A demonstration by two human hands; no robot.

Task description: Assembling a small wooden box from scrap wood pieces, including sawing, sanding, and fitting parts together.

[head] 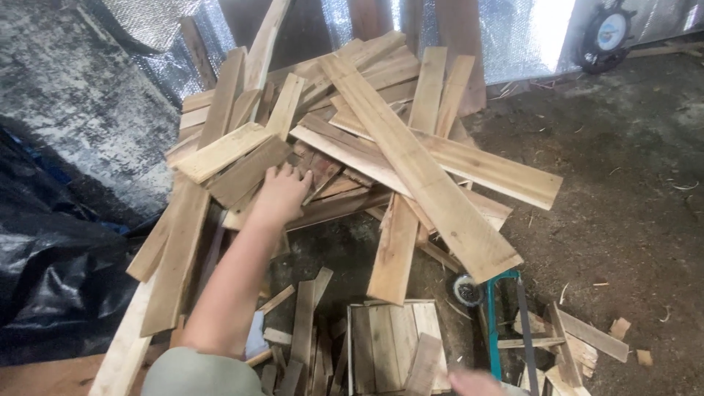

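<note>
Two hands show, both the person's own. The left hand (282, 192) reaches up into a heap of planks (352, 139), its fingers spread and laid flat on a dark plank (249, 172) near the middle-left of the heap; it presses on the wood rather than closing round it. That dark plank lies slanted, tucked under a pale plank (220, 152) that crosses just above it. The right hand (477, 381) sits at the bottom edge of the view, blurred and partly cut off, so I cannot tell whether it is spread or closed, or whether it holds anything. It lies just beside a small pallet (392, 341) of nailed boards on the ground. A long plank (422, 172) runs slantwise over the top of the heap, from upper middle down to the right. Below its lower end stands a teal frame (493, 323) with a small wheel (466, 290) next to it. Short offcuts (579, 341) lie scattered on the dirt floor (623, 191) to the right. Black sheeting (51, 264) fills the left side, and silver foil (513, 37) lines the back wall.
</note>
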